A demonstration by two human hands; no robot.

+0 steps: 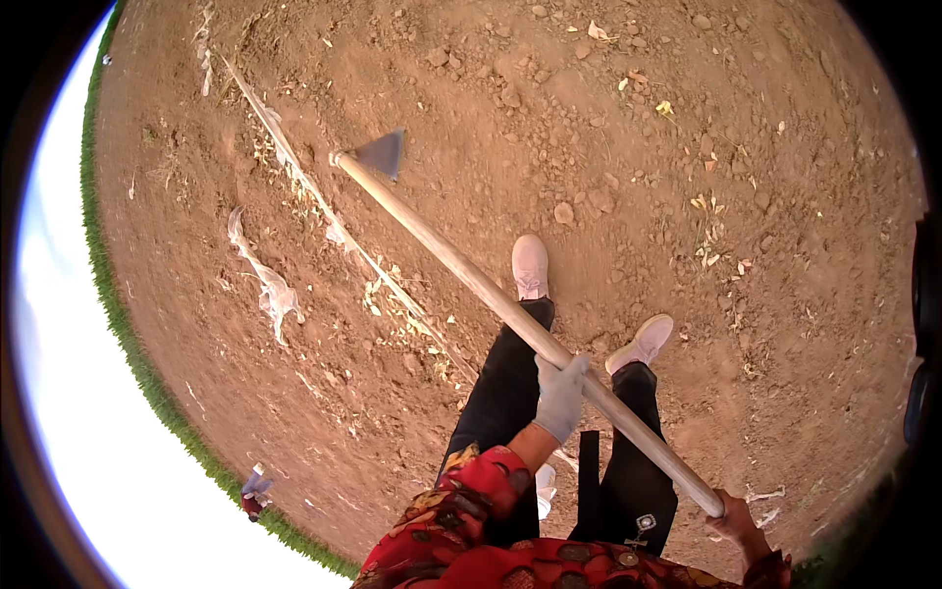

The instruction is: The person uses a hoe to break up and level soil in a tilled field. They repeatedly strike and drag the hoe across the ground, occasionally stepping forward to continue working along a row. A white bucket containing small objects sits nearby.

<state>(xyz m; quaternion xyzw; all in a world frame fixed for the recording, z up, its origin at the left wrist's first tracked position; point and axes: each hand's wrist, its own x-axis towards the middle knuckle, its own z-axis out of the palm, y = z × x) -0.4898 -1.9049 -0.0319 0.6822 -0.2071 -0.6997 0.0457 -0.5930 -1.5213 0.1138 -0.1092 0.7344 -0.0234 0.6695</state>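
Observation:
A hoe with a long wooden handle runs slantwise across the view, its flat metal blade at the upper left end. My left hand, in a pale glove, is closed around the handle between my knees. Bare, my right hand grips the butt end at the lower right. The blade is over brown, cloddy soil, beyond my pink shoes; whether it touches the ground I cannot tell.
Left of the hoe lies a long pale strip, apparently plastic film, amid dry leaves. A crumpled piece of clear plastic film lies farther left. Another person is in the distance near green plants along the field's edge.

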